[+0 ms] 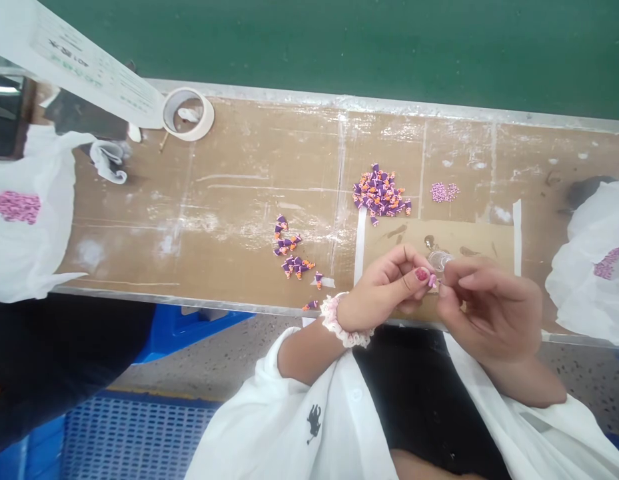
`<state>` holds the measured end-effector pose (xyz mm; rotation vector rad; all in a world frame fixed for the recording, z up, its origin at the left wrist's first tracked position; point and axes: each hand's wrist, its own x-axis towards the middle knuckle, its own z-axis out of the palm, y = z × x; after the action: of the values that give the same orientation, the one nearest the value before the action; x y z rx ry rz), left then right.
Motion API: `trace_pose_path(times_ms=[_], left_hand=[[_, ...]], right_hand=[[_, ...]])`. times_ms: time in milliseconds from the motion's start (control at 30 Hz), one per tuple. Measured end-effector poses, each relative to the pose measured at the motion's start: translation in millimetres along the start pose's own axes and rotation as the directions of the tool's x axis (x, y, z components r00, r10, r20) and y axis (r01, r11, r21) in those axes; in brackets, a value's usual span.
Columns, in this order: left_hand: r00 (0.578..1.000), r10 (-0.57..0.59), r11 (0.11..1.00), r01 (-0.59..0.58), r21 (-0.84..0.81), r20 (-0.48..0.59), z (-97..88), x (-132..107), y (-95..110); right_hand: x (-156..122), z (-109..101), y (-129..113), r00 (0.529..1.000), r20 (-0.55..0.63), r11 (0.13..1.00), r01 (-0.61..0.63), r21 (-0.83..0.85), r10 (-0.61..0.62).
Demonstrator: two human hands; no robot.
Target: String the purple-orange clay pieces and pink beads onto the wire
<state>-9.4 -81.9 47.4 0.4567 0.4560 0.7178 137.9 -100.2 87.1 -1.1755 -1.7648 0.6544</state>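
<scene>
My left hand (pixel 392 287) and my right hand (pixel 489 307) meet at the near edge of the brown workbench (pixel 229 193). Both are closed in a pinch around one tiny pink piece (pixel 432 281) held between the fingertips. A small clear shiny item (pixel 440 259) lies just behind the fingers. On the bench beyond lie a heap of purple-and-orange pieces (pixel 380 193), a small heap of pink beads (pixel 444 192), and a looser scatter of purple-and-orange pieces (pixel 292 253) to the left.
A roll of tape (pixel 188 113) stands at the back left beside a paper sheet (pixel 84 63). White plastic bags holding pink beads lie at the left (pixel 24 207) and right (pixel 596 267). A blue crate (pixel 134 433) sits below the bench.
</scene>
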Motion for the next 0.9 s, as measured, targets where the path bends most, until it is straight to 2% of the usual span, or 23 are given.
trace_pose_path(times_ms=[100,233,333,500,600,733,900], left_hand=[[1.000,0.008,1.000,-0.008,0.013,0.008,-2.0,0.1,-0.5],[1.000,0.023,0.997,-0.021,0.080,-0.019,-3.1,-0.8,-0.5],[0.997,0.079,0.984,-0.073,0.165,-0.026,-1.8,-2.4,2.7],[0.986,0.163,0.920,-0.162,0.356,0.026,-1.0,-3.8,10.1],[0.985,0.164,0.892,-0.170,0.419,0.049,-2.2,-3.3,10.7],[0.983,0.175,0.891,-0.184,0.414,0.061,-3.9,-2.5,8.0],[0.978,0.198,0.847,-0.204,0.490,0.066,-3.8,-3.1,4.3]], right_hand=[[-0.6,0.6,-0.5,1.000,0.011,1.000,0.009,0.023,-0.010],[-0.9,0.4,-3.5,0.996,0.023,0.995,-0.087,0.048,0.086],[-1.7,-0.9,-6.5,0.988,0.047,0.987,-0.152,0.049,0.150],[-5.5,-4.4,-9.4,0.963,0.111,0.968,-0.250,0.023,0.246],[-8.4,-4.6,-10.8,0.957,0.097,0.961,-0.276,0.017,0.273],[-12.2,-3.9,-12.2,0.962,0.077,0.963,-0.266,0.043,0.263],[-15.2,-5.3,-13.0,0.945,0.063,0.945,-0.323,0.053,0.320]])
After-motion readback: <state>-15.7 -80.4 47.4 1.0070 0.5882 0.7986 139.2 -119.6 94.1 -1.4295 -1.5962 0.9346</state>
